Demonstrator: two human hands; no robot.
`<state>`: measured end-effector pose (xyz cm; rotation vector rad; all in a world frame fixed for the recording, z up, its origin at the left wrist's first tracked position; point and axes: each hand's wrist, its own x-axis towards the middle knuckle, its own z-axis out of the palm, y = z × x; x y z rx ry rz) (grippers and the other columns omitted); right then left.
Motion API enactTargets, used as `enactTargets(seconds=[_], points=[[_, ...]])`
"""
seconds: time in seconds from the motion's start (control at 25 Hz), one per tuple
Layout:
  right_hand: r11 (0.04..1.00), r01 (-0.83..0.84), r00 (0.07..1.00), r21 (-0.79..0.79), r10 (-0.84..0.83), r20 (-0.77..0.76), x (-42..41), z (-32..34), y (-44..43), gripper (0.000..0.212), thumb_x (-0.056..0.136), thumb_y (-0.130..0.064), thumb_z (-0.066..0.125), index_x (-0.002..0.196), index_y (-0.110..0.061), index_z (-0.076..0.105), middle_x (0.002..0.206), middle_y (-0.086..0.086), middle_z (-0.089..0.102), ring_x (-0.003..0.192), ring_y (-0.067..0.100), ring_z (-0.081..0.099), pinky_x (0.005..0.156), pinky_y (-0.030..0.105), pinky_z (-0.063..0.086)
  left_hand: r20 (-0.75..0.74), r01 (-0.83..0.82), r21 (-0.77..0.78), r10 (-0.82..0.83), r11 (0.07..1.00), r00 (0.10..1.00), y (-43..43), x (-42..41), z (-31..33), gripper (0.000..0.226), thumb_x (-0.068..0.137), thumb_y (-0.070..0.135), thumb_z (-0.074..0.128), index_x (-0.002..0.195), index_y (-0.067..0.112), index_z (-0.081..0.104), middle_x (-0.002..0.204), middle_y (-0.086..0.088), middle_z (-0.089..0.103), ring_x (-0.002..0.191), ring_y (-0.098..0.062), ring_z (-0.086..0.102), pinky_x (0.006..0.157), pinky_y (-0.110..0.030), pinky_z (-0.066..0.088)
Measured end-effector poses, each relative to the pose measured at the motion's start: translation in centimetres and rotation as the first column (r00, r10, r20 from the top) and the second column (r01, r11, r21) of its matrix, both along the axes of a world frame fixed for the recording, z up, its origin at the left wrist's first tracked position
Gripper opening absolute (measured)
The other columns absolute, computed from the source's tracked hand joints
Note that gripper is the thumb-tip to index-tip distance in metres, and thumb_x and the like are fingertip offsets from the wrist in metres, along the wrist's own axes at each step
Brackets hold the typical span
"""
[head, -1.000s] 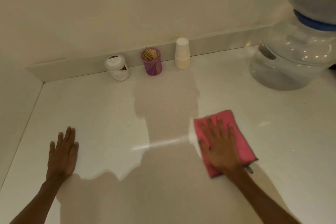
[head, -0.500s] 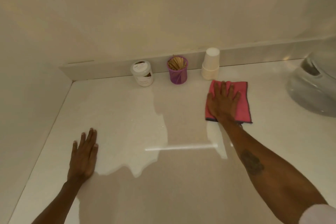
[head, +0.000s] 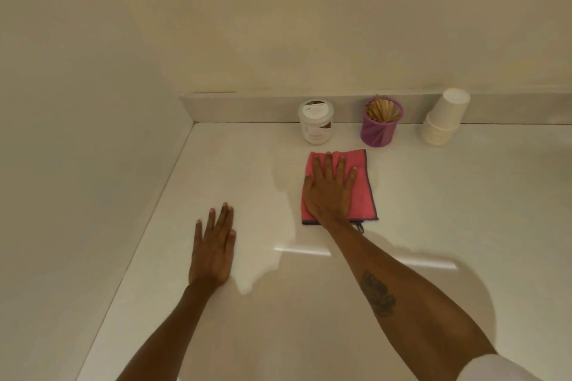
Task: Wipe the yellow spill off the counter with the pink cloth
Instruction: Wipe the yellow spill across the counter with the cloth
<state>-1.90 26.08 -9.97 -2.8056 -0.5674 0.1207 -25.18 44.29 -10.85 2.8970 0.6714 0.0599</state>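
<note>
The pink cloth (head: 364, 192), folded into a rectangle with a dark hem, lies flat on the white counter (head: 448, 195) toward the back. My right hand (head: 329, 192) presses down on its left part, palm flat and fingers spread. My left hand (head: 213, 250) rests flat on the bare counter to the left and nearer to me, fingers apart, holding nothing. I cannot make out a distinct yellow spill on the pale surface; part of the counter lies under my shadow.
Along the low backsplash (head: 247, 108) stand a white lidded jar (head: 316, 121), a purple cup of wooden sticks (head: 380, 128) and a stack of white paper cups (head: 444, 117), just behind the cloth. A wall (head: 93, 164) bounds the counter on the left.
My right hand has slid the cloth away from me to the back of the counter, then left to in front of the jar. The view turned left; the water dispenser left the frame.
</note>
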Motion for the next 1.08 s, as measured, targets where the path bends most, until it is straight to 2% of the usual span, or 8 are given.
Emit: enactTargets(seconds=[0.2, 0.32, 0.68, 0.84, 1.08], points=[[0.963, -0.269, 0.961, -0.031, 0.271, 0.051, -4.6, -0.1, 4.7, 0.06, 0.107, -0.044, 0.019, 0.163, -0.025, 0.009, 0.171, 0.008, 0.009, 0.157, 0.034, 0.002, 0.124, 0.061, 0.001, -0.025, 0.01, 0.034, -0.009, 0.999, 1.0, -0.1, 0.0, 0.0, 0.059, 0.103, 0.04, 0.002, 0.159, 0.021, 0.002, 0.167, 0.006, -0.002, 0.155, -0.019, -0.003, 0.126, -0.045, 0.001], [0.929, -0.37, 0.928, -0.027, 0.371, 0.037, -8.9, -0.1, 5.0, 0.059, 0.107, -0.045, 0.018, 0.163, -0.027, 0.01, 0.171, 0.006, 0.008, 0.158, 0.033, -0.001, 0.125, 0.059, -0.002, -0.013, 0.016, 0.044, -0.016, 0.999, 1.0, -0.2, 0.0, -0.3, 0.059, 0.104, 0.037, 0.004, 0.159, 0.018, 0.006, 0.167, 0.003, 0.004, 0.155, -0.022, 0.002, 0.126, -0.047, 0.002], [0.961, -0.277, 0.96, 0.004, 0.276, 0.034, -22.8, 0.1, 0.8, 0.06, 0.106, -0.043, 0.022, 0.163, -0.025, 0.013, 0.17, 0.009, 0.013, 0.157, 0.035, 0.0, 0.123, 0.061, 0.003, -0.026, 0.033, -0.014, -0.033, 0.999, 0.999, -0.1, -0.1, -0.2, 0.056, 0.107, 0.03, 0.016, 0.159, 0.013, 0.009, 0.168, -0.002, 0.006, 0.155, -0.026, 0.001, 0.124, -0.052, 0.001], [0.974, -0.22, 0.976, 0.05, 0.219, 0.017, -29.5, 0.1, -0.9, 0.064, 0.103, -0.042, 0.034, 0.161, -0.022, 0.018, 0.17, 0.01, 0.016, 0.157, 0.036, 0.001, 0.122, 0.062, 0.005, -0.006, 0.054, -0.03, -0.054, 0.998, 0.999, 0.0, -0.2, -0.2, 0.055, 0.106, 0.029, 0.018, 0.159, 0.012, 0.012, 0.168, -0.003, 0.01, 0.155, -0.029, 0.004, 0.123, -0.052, 0.002], [0.969, -0.23, 0.973, 0.086, 0.232, -0.008, -32.6, 0.0, -5.1, 0.062, 0.101, -0.047, 0.038, 0.158, -0.027, 0.025, 0.169, 0.005, 0.019, 0.158, 0.032, 0.0, 0.124, 0.06, 0.003, -0.004, 0.059, -0.015, -0.059, 0.998, 0.998, 0.1, -0.1, -0.4, 0.054, 0.106, 0.026, 0.024, 0.158, 0.009, 0.017, 0.167, -0.008, 0.015, 0.154, -0.035, 0.01, 0.12, -0.056, 0.006]])
